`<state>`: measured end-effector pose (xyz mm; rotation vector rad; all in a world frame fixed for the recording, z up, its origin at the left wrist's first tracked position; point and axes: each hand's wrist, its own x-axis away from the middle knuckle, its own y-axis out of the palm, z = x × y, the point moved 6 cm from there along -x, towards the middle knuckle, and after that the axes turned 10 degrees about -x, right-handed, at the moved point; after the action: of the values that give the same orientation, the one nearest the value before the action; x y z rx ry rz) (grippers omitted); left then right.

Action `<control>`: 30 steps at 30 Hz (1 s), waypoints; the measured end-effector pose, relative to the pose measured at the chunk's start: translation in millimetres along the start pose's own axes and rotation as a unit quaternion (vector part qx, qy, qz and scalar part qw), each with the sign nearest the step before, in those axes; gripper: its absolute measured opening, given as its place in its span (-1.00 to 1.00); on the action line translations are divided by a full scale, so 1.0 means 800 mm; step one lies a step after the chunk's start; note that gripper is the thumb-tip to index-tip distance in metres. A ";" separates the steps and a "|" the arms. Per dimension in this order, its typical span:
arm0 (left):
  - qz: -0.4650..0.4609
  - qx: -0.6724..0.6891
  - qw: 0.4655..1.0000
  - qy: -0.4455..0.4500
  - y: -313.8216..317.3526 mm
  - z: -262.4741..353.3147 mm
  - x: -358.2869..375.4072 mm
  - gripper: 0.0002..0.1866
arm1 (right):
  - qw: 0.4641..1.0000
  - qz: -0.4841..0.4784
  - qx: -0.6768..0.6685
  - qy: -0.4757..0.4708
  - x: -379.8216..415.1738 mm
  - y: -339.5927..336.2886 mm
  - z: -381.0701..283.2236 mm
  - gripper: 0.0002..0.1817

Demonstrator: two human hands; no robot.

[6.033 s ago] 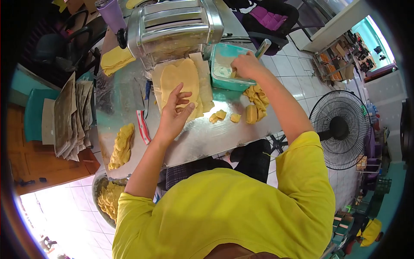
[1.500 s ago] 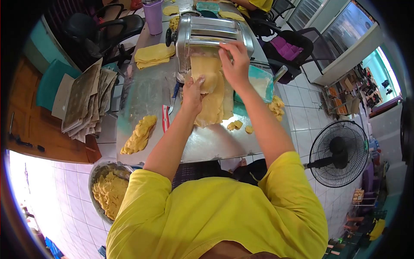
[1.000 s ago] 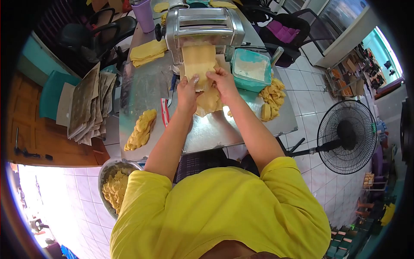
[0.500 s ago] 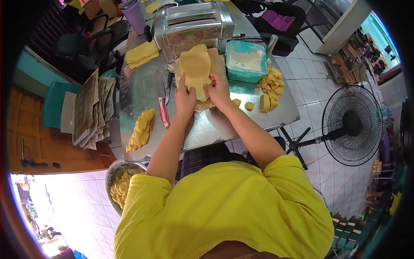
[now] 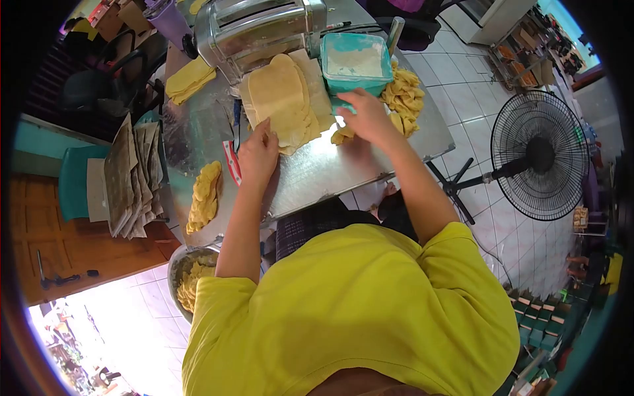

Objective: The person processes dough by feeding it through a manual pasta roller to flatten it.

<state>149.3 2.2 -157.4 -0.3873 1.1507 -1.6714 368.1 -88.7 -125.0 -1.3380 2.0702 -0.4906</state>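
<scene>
Flattened dough sheets (image 5: 281,96) lie on brown paper in front of the metal roller machine (image 5: 257,33). My left hand (image 5: 259,150) is at the lower left edge of the sheets, fingers drawn together; what they pinch, if anything, is too small to tell. Off to the right, my right hand (image 5: 364,115) is raised with its fingers apart and nothing in it, just below the teal tub of flour (image 5: 356,63). Dough pieces (image 5: 403,99) are heaped beside the tub. A red and white-handled tool (image 5: 232,163) lies left of my left hand.
More dough lies at the table's left edge (image 5: 205,198), and folded sheets (image 5: 190,80) are farther back. A metal bowl of dough (image 5: 177,274) is below the table's left corner. A black fan (image 5: 538,155) stands at right, cardboard sheets (image 5: 135,178) at left.
My right hand has left the dough sheet and moved right, opening. The sheet now lies flat on the others. The view has shifted, and the table appears turned.
</scene>
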 end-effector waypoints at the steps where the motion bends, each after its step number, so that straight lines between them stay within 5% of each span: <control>1: 0.038 -0.007 0.999 0.006 -0.005 0.000 0.000 -0.62 | 0.998 -0.045 0.021 0.038 0.005 -0.008 0.011 -0.54; 5: 0.074 0.022 0.997 0.022 -0.017 0.025 0.002 -0.75 | 0.972 -0.110 0.185 0.096 0.040 0.008 -0.007 -0.53; 9: 0.071 0.065 0.994 0.050 -0.017 0.059 0.003 -0.79 | 0.968 -0.078 0.239 -0.001 0.074 0.041 -0.022 -0.62; 13: 0.063 0.096 0.991 0.072 -0.017 0.075 0.009 -0.80 | 0.979 -0.021 0.194 -0.066 0.084 0.033 -0.013 -0.73; 15: 0.046 0.117 0.989 0.077 -0.009 0.086 0.012 -0.80 | 0.963 0.098 0.228 -0.109 0.091 0.000 -0.027 -0.72; 19: -0.018 0.157 0.975 0.157 0.027 0.124 0.024 -0.80 | 0.985 -0.014 0.167 -0.039 0.095 0.012 0.005 -0.70; 23: -0.020 0.144 0.960 0.241 0.047 0.159 0.034 -0.77 | 0.992 0.000 0.087 -0.097 0.086 0.000 0.015 -0.72; 27: -0.049 0.149 0.962 0.225 0.049 0.163 0.034 -0.77 | 0.978 0.187 -0.090 -0.027 0.043 -0.089 0.044 -0.78; 30: -0.082 0.155 0.965 0.197 0.054 0.160 0.035 -0.77 | 0.972 0.228 -0.031 -0.039 0.001 -0.139 0.082 -0.64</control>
<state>252.9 -87.0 -137.6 0.0558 1.1342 -2.1019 487.8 -134.6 -106.6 -0.8533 2.2477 -0.1713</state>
